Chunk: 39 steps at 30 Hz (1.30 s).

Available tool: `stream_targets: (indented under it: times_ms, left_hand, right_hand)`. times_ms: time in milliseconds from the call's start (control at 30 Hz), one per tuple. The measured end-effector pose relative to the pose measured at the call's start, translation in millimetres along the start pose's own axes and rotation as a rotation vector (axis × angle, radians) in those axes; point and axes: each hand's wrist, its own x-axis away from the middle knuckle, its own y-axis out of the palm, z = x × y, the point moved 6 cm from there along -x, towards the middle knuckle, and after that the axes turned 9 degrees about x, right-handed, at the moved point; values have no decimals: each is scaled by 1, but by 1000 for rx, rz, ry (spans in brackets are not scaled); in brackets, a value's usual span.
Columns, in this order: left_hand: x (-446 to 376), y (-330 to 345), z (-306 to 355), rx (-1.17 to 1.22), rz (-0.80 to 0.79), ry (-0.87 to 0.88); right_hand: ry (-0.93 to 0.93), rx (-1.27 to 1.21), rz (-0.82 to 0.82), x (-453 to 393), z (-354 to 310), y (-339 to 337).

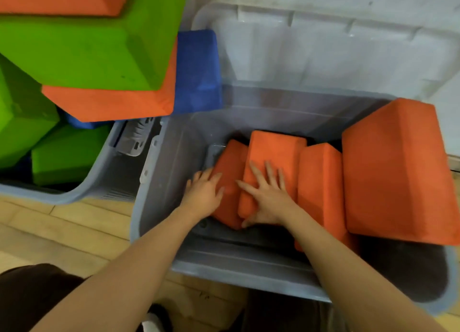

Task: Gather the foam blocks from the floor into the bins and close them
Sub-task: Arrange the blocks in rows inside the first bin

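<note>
Floor: pale wooden floor lay nearest, under both bins.
Grey bin: the grey bin stood open at centre and right, its near rim just beyond the person's forearms.
Left hand: the left hand lay flat, fingers straight and spread, pressing on the leftmost orange block; it gripped nothing.
Right hand: the right hand lay spread on the second orange block, fingers straight, thumb at the block's near end.
Other blocks in bin: a third orange block stood just right of it, and a large orange block leaned over the right rim.
Lid: the clear lid stood open against the far wall.
Left bin: the second bin, far left, was heaped with green blocks, orange blocks and a blue block.
</note>
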Motion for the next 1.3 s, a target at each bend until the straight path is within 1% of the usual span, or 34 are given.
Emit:
stream_targets:
  times_ms: [133, 233, 300, 400, 467, 533, 633, 733, 800, 867, 933, 1000, 1067, 1133, 1167, 1233, 1300]
  left_hand:
    - [-12, 18, -10, -15, -85, -41]
    - [-15, 29, -14, -36, -134, -53]
    - [-16, 38, -17, -47, -191, -66]
    - [-18, 53, -24, -43, -294, -122]
    - [-19, 61, -29, -36, -339, -157]
    - [-18, 63, -32, 20, -362, -168]
    - [-19, 55, -28, 104, -292, -91]
    - [-18, 46, -9, 212, -198, 48]
    - [-15, 40, -3, 321, -154, 81]
    - [-14, 36, -3, 333, -109, 100]
    - [-15, 36, -5, 282, -98, 113]
    - [-15, 44, -8, 259, -129, 117]
    - [-15, 50, -10, 370, -159, 136]
    - [-16, 49, -10, 535, -138, 189]
    - [-16, 46, -9, 579, -114, 205]
    - [-20, 42, -11, 646, -65, 161]
    - [-20, 42, -14, 675, -52, 35]
  right_hand:
    - [-8, 26, 99, 4, -1, -14]
    - [46, -46, 169, 10, 10, -32]
    - [44, -65, 218, 16, 12, -38]
    - [43, -85, 216, 21, 11, -38]
    - [31, -83, 209, 25, 13, -39]
    - [14, -71, 178, 29, 15, -37]
    - [-6, -51, 89, 32, 11, -30]
    - [6, -59, 87, 34, 11, -30]
    - [9, -55, 86, 35, 13, -30]
    - [10, -47, 89, 38, 15, -31]
    - [18, -52, 93, 39, 15, -31]
    - [32, -74, 95, 40, 15, -32]
    - [40, -75, 96, 41, 16, -31]
    - [49, -76, 87, 42, 17, -29]
    - [53, -82, 85, 42, 17, -28]
    - [56, -91, 88, 42, 18, -28]
    - [56, -106, 95, 42, 18, -28]
